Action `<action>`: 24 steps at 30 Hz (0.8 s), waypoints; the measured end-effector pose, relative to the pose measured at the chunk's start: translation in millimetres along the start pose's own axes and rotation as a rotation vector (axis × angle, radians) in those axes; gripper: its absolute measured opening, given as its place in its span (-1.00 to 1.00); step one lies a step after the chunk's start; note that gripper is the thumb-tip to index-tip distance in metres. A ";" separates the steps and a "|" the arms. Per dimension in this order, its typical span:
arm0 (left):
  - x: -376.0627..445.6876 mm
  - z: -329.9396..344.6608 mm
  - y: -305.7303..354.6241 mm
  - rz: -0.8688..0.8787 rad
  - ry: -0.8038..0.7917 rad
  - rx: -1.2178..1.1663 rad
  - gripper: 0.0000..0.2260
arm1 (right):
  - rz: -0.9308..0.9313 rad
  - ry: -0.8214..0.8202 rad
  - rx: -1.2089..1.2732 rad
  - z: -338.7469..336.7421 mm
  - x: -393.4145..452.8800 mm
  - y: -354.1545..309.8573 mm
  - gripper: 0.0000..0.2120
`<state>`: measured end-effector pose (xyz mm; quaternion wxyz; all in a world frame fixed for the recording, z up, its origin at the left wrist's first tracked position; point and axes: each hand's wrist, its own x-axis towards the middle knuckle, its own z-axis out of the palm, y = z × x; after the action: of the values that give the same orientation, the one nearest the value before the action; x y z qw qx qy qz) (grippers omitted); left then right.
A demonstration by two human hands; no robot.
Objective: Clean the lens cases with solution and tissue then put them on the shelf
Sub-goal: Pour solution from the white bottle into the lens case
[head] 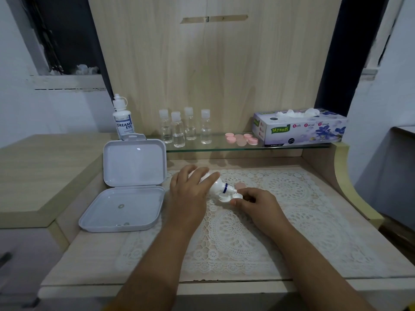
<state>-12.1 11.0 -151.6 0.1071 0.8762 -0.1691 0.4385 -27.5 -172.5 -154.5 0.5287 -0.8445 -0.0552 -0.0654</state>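
Note:
My left hand [190,187] grips a white solution bottle [219,186], tilted with its nozzle pointing right and down. My right hand [253,200] pinches a small white lens case part [235,195] right under the nozzle. A pink cap [241,185] lies on the lace mat just behind. Several pink lens case pieces [241,138] sit on the glass shelf [224,147]. A tissue box [298,126] stands on the shelf's right end.
An open white plastic box [125,191] lies left of my hands. A second solution bottle [123,120] and several small clear bottles [186,129] stand on the shelf. The lace mat [258,232] covers the wooden desk.

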 end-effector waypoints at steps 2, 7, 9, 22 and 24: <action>1.4 -1.1 1.6 0.018 0.020 0.016 -0.47 | -0.005 -0.004 -0.010 -0.1 -0.2 -0.3 -0.92; 3.2 -2.2 5.3 0.038 0.046 0.021 -0.50 | -0.012 -0.009 -0.021 -0.1 -0.8 -0.8 -0.91; 3.0 -1.6 5.4 0.035 0.049 0.017 -0.51 | -0.008 -0.011 -0.019 -0.2 -1.2 -1.0 -0.90; 2.4 -4.4 5.1 0.018 0.011 0.046 -0.50 | -0.011 -0.017 0.004 -0.8 -2.9 -3.1 -0.91; 2.7 -4.0 5.7 0.026 0.015 0.044 -0.50 | -0.012 -0.021 0.008 -0.9 -3.2 -3.5 -0.92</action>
<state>-15.8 6.6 -146.8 0.0834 0.8728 -0.1702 0.4498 -31.2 -171.9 -151.6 0.5312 -0.8425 -0.0662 -0.0595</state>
